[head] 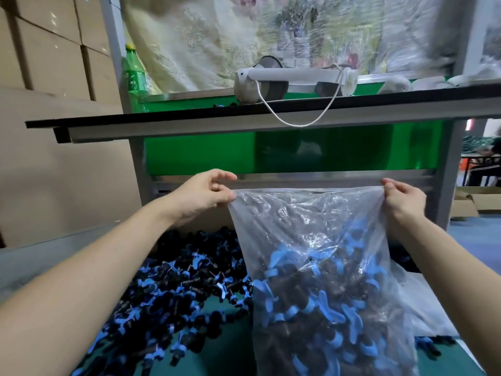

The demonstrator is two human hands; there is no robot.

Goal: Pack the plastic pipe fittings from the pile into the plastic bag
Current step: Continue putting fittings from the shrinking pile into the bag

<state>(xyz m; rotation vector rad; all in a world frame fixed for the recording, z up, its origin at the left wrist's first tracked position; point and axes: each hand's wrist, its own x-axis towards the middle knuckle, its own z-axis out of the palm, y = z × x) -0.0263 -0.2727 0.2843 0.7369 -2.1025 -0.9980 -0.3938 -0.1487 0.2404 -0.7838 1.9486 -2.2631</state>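
Observation:
A clear plastic bag (306, 213) hangs upright in front of me, its lower half full of black and blue pipe fittings (322, 299). My left hand (200, 195) pinches the bag's top left corner. At the top right corner my right hand (404, 199) pinches the rim, so the mouth is stretched flat between both hands. A loose pile of the same black and blue fittings (176, 289) lies on the green table top (227, 351), left of and behind the bag.
A shelf (189, 123) juts out above the pile and carries a white headset (292, 80) with a dangling cord, and a green bottle (135, 74). Cardboard boxes (54, 42) are stacked at the left. More clear plastic (431, 316) lies right of the bag.

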